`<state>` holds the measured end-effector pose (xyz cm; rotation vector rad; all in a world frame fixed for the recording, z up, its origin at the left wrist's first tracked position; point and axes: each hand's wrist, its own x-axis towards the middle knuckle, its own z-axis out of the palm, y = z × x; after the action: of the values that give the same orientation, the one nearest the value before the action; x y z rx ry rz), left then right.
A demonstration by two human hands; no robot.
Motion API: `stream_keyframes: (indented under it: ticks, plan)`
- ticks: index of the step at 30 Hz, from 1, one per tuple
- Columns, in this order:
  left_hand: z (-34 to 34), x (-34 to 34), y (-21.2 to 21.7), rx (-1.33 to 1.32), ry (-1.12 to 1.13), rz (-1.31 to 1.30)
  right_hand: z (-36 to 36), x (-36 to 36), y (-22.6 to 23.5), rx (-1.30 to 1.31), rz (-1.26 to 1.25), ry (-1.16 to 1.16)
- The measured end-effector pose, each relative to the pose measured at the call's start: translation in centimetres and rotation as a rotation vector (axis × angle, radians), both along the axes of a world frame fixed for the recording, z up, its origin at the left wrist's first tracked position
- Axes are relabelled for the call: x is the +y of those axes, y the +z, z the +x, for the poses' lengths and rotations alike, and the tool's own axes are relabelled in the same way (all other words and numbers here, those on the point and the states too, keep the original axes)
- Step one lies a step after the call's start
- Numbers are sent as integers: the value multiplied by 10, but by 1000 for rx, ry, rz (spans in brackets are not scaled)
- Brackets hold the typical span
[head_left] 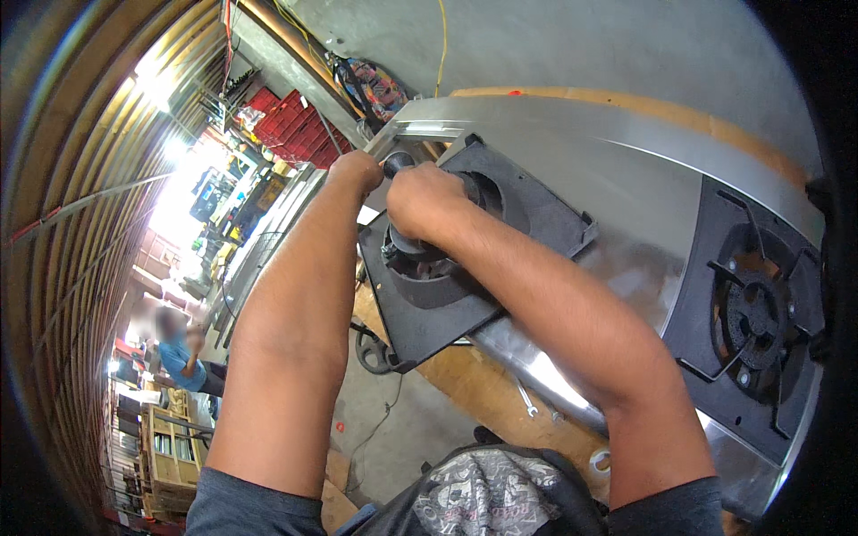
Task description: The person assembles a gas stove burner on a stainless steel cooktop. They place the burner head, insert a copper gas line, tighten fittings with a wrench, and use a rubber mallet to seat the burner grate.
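Note:
A black square burner plate (536, 207) with a raised round ring lies at an angle on a stainless steel stove top (643, 192). My right hand (425, 201) is closed over a dark piece above the ring, and my fingers and wrist hide most of it. Between my two hands shows a black rounded end (399, 163). My left hand (359, 170) is closed at the plate's far left side, beside that rounded end. What the left fingers hold is hidden. Part of the ring's inside shows below my right wrist.
Another black burner with pan supports (755, 308) is set in the stove's right end. An open-ended wrench (525, 398) and a roll of tape (600, 461) lie on a wooden board below. Red crates (295, 129) stand at the back left. Another person (183, 355) is farther left.

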<state>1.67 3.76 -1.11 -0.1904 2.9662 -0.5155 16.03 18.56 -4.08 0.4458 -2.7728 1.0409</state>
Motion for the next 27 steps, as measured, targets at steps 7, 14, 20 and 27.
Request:
stream_keyframes:
  ticks: [7, 14, 20, 27]
  plan:
    - [2, 0, 6, 27, -54, 12, -2, -3, 0, -35, -20, -21]
    - [1, -7, 2, 35, -1, 85, 1, 3, 5, -84, -27, 24]
    - [-5, 7, 10, 40, -14, 22, -11, 1, 0, -38, -77, -84]
    - [-27, -38, -10, -67, -45, 156, -3, -6, 2, -107, -95, -39]
